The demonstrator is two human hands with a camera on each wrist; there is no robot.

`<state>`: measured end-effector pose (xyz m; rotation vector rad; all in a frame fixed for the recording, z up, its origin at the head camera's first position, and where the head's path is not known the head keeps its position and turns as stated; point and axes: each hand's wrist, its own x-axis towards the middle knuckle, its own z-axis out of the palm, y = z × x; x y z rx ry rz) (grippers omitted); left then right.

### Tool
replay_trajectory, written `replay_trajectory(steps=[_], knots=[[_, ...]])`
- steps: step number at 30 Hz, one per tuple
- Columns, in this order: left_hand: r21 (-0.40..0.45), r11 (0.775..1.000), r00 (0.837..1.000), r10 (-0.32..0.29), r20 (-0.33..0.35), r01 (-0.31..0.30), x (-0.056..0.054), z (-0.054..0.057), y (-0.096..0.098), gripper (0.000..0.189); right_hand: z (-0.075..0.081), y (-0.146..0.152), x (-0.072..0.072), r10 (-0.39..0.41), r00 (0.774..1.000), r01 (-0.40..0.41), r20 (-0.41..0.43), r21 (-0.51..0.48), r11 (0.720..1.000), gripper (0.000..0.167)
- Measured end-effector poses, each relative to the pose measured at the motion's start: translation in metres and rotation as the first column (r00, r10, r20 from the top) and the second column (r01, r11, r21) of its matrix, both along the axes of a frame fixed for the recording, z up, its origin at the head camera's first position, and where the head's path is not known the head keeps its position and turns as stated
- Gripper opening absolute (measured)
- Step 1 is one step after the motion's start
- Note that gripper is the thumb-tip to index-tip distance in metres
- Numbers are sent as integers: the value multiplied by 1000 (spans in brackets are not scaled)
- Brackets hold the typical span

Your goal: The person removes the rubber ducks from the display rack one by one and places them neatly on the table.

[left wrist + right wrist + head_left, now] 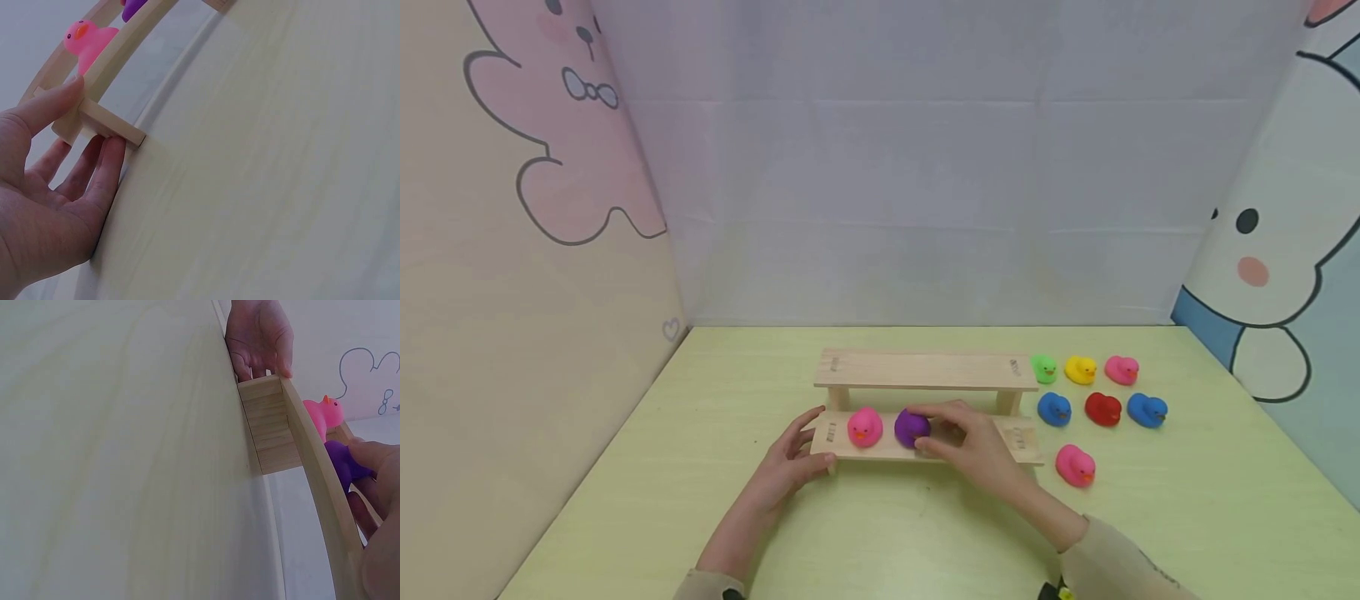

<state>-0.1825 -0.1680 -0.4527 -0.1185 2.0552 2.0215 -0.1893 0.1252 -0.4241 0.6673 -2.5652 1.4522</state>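
A two-step wooden rack (880,452) stands on the table. My left hand (786,467) grips the left end of its lower step, the thumb at the front edge and the fingers against the leg (112,125) beneath. On that step a pink rubber duck (865,427) sits upright near the left end. To its right, my right hand (977,446) pinches a purple rubber duck (912,428) between thumb and fingers. In the right wrist view the purple duck (342,464) is low at the step's surface, close beside the pink one, and partly covered by the fingers.
The upper step (925,369) of the rack lies behind the hands and bears nothing. Right of the rack are several more ducks: green (1044,368), yellow (1081,370), red (1103,408), two blue (1147,410) and two pink (1076,466). Cloth walls enclose the table.
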Motion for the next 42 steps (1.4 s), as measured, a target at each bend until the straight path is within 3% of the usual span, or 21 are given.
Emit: replay_trajectory(steps=[16,37,42], knots=[[-14,1000,1000,3,-4,-3,1,0,0,72,-1,1,0,3,1000,-3,-21,1,1000,40],[12,1000,1000,-15,-5,15,1,-1,0,73,2,12,3,20,1000,-20,14,-14,1000,41],[14,1000,1000,-14,-14,15,2,-1,-1,74,2,19,7,17,999,-16,-48,16,1000,41]])
